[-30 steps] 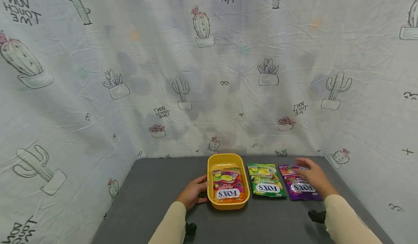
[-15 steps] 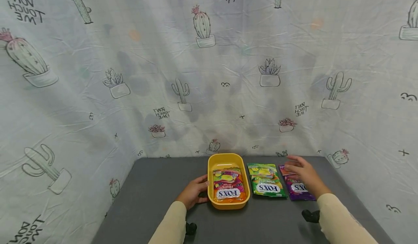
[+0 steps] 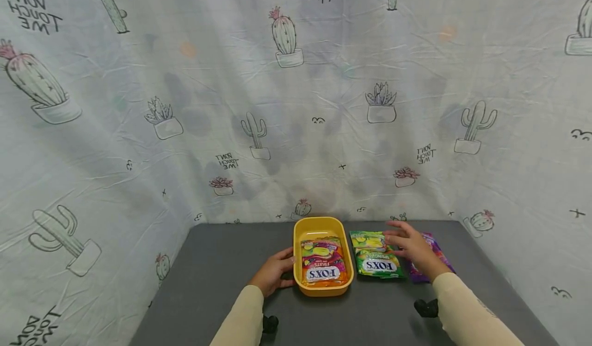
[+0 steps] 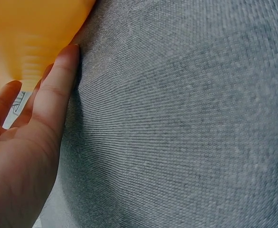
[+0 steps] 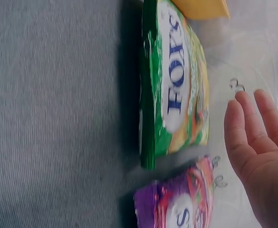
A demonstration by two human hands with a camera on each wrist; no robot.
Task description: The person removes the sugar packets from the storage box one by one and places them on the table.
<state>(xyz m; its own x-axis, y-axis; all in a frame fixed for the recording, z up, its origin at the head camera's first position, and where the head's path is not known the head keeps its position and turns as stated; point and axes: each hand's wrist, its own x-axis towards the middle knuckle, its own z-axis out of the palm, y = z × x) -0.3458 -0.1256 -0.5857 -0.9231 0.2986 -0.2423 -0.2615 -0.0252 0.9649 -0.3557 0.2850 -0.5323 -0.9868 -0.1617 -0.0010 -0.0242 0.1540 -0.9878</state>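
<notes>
My left hand (image 3: 273,272) rests its fingers against the left side of a yellow plastic tub (image 3: 324,293); in the left wrist view the fingers (image 4: 58,85) lie fairly straight along the tub's wall (image 4: 24,38). Inside the tub lies an orange-red packet of Fox's fruit candy (image 3: 324,258). My right hand (image 3: 416,251), fingers extended and holding nothing, hovers by the right edge of a green Fox's candy packet (image 3: 376,263). Below that hand, partly hidden by it, a purple Fox's packet (image 3: 435,248) lies on the table. The right wrist view shows the green packet (image 5: 177,85) beside the hand.
The dark grey table (image 3: 217,263) meets a pale cactus-printed cloth (image 3: 319,145) hung behind it and at both sides. The tub stands left of the green packet, the purple packet right of it. Black wrist mounts (image 3: 425,308) stick out below the sleeves.
My right hand has moved left from over the purple packet to the right edge of the green one, uncovering the purple packet's right side. The left hand and tub have stayed put.
</notes>
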